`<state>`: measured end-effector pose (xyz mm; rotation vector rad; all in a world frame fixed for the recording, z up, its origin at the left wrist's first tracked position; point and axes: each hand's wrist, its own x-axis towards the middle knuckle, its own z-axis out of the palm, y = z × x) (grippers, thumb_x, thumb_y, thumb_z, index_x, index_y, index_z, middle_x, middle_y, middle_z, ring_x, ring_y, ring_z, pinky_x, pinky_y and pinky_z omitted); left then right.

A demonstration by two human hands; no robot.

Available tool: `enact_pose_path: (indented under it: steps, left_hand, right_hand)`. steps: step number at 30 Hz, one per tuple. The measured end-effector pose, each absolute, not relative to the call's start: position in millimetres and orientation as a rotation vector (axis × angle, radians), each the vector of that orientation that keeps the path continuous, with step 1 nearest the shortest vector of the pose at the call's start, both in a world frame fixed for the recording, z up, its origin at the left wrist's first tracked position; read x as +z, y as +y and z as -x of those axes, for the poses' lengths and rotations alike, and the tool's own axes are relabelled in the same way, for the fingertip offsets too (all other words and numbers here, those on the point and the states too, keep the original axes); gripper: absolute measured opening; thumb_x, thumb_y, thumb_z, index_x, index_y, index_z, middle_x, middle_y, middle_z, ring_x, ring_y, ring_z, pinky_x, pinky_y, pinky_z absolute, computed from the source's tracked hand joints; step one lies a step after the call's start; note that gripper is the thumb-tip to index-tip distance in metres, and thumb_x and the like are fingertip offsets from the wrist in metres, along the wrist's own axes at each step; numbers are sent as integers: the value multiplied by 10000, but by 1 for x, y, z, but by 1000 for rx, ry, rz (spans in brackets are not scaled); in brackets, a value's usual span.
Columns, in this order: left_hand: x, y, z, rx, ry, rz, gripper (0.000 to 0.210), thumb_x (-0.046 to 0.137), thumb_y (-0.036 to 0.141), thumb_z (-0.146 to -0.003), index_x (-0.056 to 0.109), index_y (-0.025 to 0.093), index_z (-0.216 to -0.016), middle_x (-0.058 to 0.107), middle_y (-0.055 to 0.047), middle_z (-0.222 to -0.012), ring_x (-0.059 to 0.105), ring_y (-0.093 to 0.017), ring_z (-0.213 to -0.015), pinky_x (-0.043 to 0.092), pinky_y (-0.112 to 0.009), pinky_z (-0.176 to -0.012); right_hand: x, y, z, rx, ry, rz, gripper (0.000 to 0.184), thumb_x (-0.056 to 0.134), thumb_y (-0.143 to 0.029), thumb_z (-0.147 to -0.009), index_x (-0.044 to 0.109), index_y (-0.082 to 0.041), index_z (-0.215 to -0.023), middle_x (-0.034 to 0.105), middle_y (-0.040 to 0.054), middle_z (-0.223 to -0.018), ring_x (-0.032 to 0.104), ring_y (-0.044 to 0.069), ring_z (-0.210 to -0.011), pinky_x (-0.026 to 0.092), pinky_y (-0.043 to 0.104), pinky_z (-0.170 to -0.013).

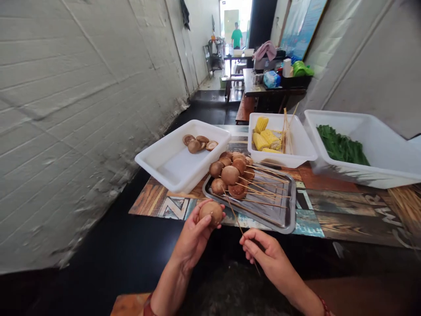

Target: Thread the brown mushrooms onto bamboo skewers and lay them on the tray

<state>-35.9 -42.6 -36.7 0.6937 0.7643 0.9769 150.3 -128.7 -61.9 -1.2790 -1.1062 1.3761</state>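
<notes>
My left hand [197,235] is closed around a brown mushroom [211,213], its rounded cap facing up. Between the thumb and fingers of my right hand [263,250] is a thin wooden skewer [234,214], slanting up and to the left. The skewer's upper end lies just right of the held mushroom, apart from its cap in this view. Beyond both hands, a metal tray [279,223] holds several skewered mushrooms [230,175], caps to the left and sticks pointing right. Several loose mushrooms [194,146] lie in a white tub [161,171] at the left.
A white tub [292,161] contains corn pieces [268,138] and upright skewers. Leafy greens [342,145] fill part of another tub [388,175] at the right. Bundled sticks [406,210] lie at the table's right edge. A person in green [236,36] stands far back near the doorway.
</notes>
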Motion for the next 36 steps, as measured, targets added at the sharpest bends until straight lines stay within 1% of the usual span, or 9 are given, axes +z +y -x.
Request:
enact_pose_path:
  steps: [2,5,12,18,22,26,28,32,36]
  left_hand:
    - [-34,-46,37,994,745,-701,521,765,256,-781,529,158,-1235,684,-166,-1167,681,-243,-983,515,-252,-708]
    - [-31,-49,37,1008,723,-711,547,770,261,-773,527,164,-1253,683,-170,-1177,685,-241,-963,511,-250,-701]
    - [-24,-54,34,1062,719,-770,458,791,305,-739,622,130,-1127,694,-151,-1125,662,-207,-905,476,-229,-654]
    - [-23,-56,35,1069,712,-759,468,786,298,-743,623,135,-1151,708,-136,-1097,649,-170,-860,448,-206,-632]
    - [-23,-54,35,1065,703,-772,480,787,324,-742,626,138,-1154,708,-144,-1111,648,-177,-869,439,-206,-627]
    - [-26,-52,35,1038,712,-756,485,790,333,-740,626,144,-1155,708,-143,-1116,658,-183,-850,442,-211,-611]
    - [-29,-51,35,1030,717,-742,474,785,326,-747,626,143,-1154,706,-141,-1113,663,-190,-853,446,-210,-603]
    - [-36,-51,33,1022,723,-717,428,771,304,-766,641,142,-1140,702,-134,-1113,663,-197,-885,461,-206,-614]
    - [-38,-52,29,992,716,-683,417,792,304,-741,659,145,-1103,708,-126,-1084,659,-194,-858,461,-209,-605]
  right_hand:
    - [-67,-130,-149,1487,-1006,1267,357,627,-530,-880,658,-176,-909,550,-22,-665,512,108,-547,417,204,-475]
    - [-72,-133,-150,1558,-962,1249,400,666,-564,-839,665,-170,-909,518,-41,-603,492,103,-521,396,193,-456]
    - [-74,-138,-154,1557,-990,1261,344,709,-505,-830,701,-164,-865,573,-24,-638,519,91,-522,402,213,-522]
    - [-71,-140,-157,1571,-988,1261,346,704,-511,-828,733,-169,-871,596,-7,-663,534,101,-532,385,217,-516]
    - [-69,-138,-157,1573,-1026,1253,321,719,-481,-828,739,-162,-855,615,3,-690,542,103,-578,415,212,-543]
    - [-63,-132,-153,1558,-860,1210,295,746,-462,-812,684,-177,-858,594,-21,-640,514,92,-530,373,173,-439]
    - [-55,-126,-151,1504,-742,1120,272,744,-439,-824,624,-196,-823,592,-34,-634,527,89,-516,419,173,-450]
    - [-35,-113,-152,1334,-595,976,238,763,-383,-822,588,-224,-846,595,-41,-755,644,116,-685,529,195,-578]
    - [-24,-104,-154,1255,-520,936,224,764,-360,-828,575,-241,-849,563,-64,-742,651,103,-676,538,187,-588]
